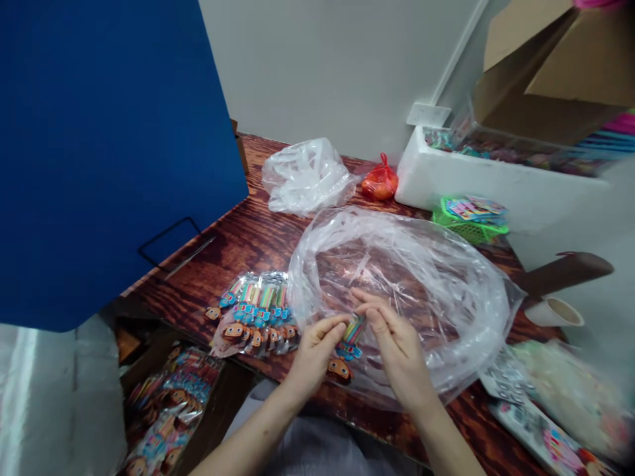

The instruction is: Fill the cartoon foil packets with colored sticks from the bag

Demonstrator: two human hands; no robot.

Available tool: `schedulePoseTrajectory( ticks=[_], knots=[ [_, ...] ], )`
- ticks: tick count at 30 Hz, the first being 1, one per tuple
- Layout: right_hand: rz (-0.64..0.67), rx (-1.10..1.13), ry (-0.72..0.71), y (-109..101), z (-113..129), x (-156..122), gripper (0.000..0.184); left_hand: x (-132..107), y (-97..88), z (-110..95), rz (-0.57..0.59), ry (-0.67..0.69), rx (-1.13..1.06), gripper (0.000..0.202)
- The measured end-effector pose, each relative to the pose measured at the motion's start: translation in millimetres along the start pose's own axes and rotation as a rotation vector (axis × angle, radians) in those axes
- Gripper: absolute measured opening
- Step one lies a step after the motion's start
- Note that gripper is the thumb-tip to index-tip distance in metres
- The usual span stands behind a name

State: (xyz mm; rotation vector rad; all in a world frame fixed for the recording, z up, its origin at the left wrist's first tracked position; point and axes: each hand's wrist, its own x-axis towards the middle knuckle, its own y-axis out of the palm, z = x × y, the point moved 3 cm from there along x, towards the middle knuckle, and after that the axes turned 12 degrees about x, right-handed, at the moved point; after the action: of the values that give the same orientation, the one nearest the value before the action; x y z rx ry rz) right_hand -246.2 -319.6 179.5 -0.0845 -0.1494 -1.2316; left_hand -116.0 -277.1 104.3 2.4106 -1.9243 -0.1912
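Observation:
Between my hands is a small clear packet (353, 330) with striped sticks, a blue printed part and a brown cartoon face at its lower end. My left hand (316, 350) pinches its upper left edge between thumb and fingers. My right hand (394, 340) is closed at its upper right side, fingers bent together. Under and behind the packet, a large clear plastic bag (476, 344) lies spread with its rim bunched into a ring. To the left, several similar packets (260, 307) lie in an overlapping fan near the table's front edge.
A blue panel (109, 145) rises at left. Below it, a carton holds more packets (173, 403). Behind are a crumpled plastic bag (307, 175), a red bag (380, 182), a white foam box (486, 188) and a green basket (469, 228). Plastic packages (546, 423) lie at right.

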Motion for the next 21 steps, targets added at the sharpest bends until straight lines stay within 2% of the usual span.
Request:
schedulePoseTrajectory(
  ticks=[2,5,8,12,15,16,18,21],
  knots=[
    [0.051,-0.014,-0.002,7.6,2.8,1.7,0.025,-2.8,-2.5,-3.7,-0.040,-0.014,-0.066,0.027],
    [-0.008,0.201,0.016,15.4,7.8,10.2,0.028,-9.3,-18.0,-15.1,-0.071,-0.059,-0.155,0.028],
    [-0.046,0.252,-0.005,30.2,10.0,24.6,0.028,-14.1,-60.8,-38.0,-0.132,-0.043,-0.172,0.026],
    [0.193,-0.051,-0.108,81.1,-2.1,50.1,0.019,-8.4,-147.3,-62.1,-0.336,0.019,-0.048,0.030],
    [0.319,-0.463,-0.301,131.3,-21.7,69.9,0.015,7.9,-196.4,-52.8,-0.505,0.015,0.256,0.043],
    [0.332,-0.623,-0.336,146.5,-29.7,76.0,0.014,15.0,-205.3,-45.1,-0.529,0.003,0.422,0.046],
    [0.342,-0.884,-0.353,170.5,-44.8,86.2,0.021,28.6,-214.4,-26.9,-0.582,-0.008,0.592,0.041],
    [0.340,-1.023,-0.344,185.7,-57.9,93.4,0.021,40.6,-213.8,-9.9,-0.639,0.005,0.757,0.025]
  ],
)
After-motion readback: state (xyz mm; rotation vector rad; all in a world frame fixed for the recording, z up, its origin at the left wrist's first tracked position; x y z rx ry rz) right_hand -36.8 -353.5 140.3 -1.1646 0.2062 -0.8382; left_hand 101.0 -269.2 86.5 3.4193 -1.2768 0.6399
